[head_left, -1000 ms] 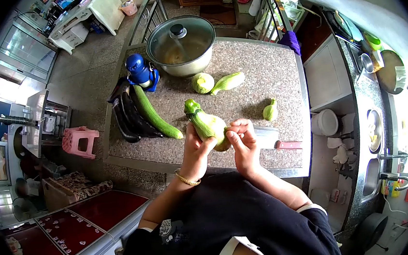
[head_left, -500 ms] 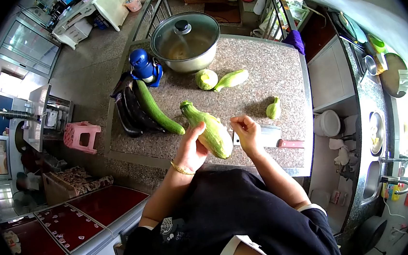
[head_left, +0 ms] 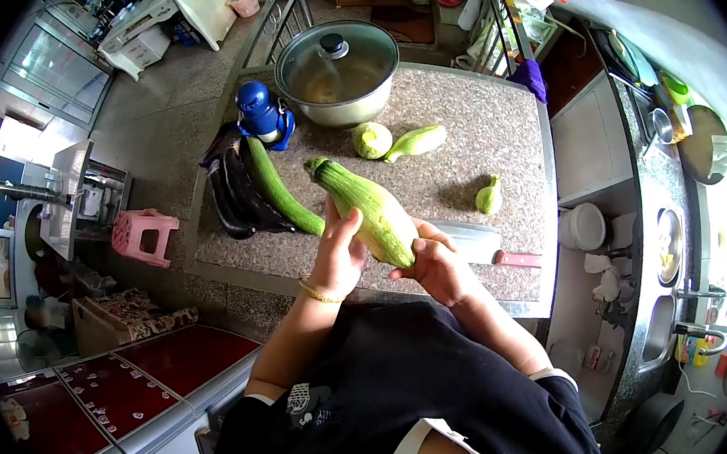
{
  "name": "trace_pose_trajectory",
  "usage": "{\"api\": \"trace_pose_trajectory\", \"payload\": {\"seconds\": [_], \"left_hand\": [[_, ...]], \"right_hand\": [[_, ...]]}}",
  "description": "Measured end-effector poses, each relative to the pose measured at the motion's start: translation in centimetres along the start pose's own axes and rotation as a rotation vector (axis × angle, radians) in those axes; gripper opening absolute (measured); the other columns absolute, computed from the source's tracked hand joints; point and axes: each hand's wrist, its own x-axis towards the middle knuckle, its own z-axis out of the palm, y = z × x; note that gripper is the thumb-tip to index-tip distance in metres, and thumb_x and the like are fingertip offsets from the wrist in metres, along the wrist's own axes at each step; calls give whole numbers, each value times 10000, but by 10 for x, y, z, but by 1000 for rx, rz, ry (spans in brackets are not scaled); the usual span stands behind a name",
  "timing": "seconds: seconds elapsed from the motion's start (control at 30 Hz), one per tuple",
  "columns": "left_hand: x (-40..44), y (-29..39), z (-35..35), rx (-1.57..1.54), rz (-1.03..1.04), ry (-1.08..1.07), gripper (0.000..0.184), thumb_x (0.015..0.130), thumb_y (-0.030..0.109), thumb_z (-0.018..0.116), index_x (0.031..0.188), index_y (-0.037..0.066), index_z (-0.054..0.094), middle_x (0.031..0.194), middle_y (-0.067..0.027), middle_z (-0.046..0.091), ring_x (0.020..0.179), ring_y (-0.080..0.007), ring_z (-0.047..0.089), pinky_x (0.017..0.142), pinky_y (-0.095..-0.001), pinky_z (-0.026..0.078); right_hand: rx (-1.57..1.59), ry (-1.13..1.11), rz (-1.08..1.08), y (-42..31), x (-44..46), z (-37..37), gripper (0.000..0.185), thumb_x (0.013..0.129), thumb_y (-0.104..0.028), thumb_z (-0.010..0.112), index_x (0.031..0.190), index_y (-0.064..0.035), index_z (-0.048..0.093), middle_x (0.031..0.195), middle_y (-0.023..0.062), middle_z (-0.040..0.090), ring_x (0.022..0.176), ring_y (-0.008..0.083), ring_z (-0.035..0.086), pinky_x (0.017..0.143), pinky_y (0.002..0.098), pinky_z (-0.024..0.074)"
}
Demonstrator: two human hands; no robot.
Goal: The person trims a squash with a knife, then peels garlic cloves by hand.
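A large pale-green zucchini [head_left: 371, 209] is held above the near edge of the stone-topped table [head_left: 492, 112], tilted with its stem end away from me. My left hand [head_left: 338, 251] grips its left side. At its lower end, the thumb and fingers of my right hand [head_left: 438, 265] close round the tip. Partly behind my right hand lies a cleaver [head_left: 473, 242] with a reddish handle. Left of the zucchini are dark eggplants [head_left: 244, 194] and a long green cucumber-like vegetable [head_left: 274, 187]. Farther back lie a round squash [head_left: 371, 141] and a smaller zucchini [head_left: 417, 142].
A lidded pot [head_left: 344, 99] stands at the table's back, beside a blue bottle-like item [head_left: 260, 115]. A small green squash [head_left: 489, 196] lies at the right. A pink stool [head_left: 146, 237] is on the floor at left; a counter with a sink [head_left: 662, 326] runs along the right.
My right hand has moved from beside the zucchini onto its lower end and now grips it. The zucchini has turned slightly, its stem end shifting left and up.
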Motion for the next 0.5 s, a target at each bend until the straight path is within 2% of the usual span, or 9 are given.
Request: {"api": "trace_pose_trajectory", "payload": {"seconds": [0.03,0.1,0.17,0.23,0.3,0.5], "left_hand": [[-1,1,1,-189,-32,-26,492,862,241,497,1281,73,302,1183,-107,475,1111,-205,464,951,-358,366],[0,2,-3,-213,-15,-99,488,857,213,486,1274,55,286,1186,-122,472,1122,-211,461,962,-349,364],[-2,4,0,2,53,-149,483,850,213,485,1262,57,287,1177,-131,474,1112,-211,464,946,-347,377],[-4,0,2,52,78,-139,482,840,190,499,1251,55,287,1156,-125,470,1081,-193,470,920,-337,392],[-7,1,8,167,111,-76,479,831,157,503,1241,44,284,1138,-105,459,1050,-168,468,908,-327,392],[-9,8,9,175,89,-172,486,823,129,487,1248,44,268,1144,-91,438,1044,-160,458,914,-320,377]], "right_hand": [[-1,-3,0,-1,0,2,531,841,-174,498,1306,19,330,1197,120,493,1032,203,528,790,367,503],[23,-6,53,-2,0,3,494,833,-133,456,1292,14,347,1187,118,488,1020,192,528,798,379,500],[-20,30,11,2,2,1,473,826,-115,440,1274,13,358,1169,118,487,1011,200,527,808,389,497],[-61,69,-32,4,3,4,453,819,-96,424,1256,12,370,1152,119,485,1003,208,526,817,399,494],[52,65,-18,3,4,11,413,813,-83,427,1213,13,384,1107,111,483,985,219,523,828,410,488],[88,84,-28,10,2,9,358,807,-83,449,1148,13,398,1051,129,494,959,226,534,804,406,502]]}}
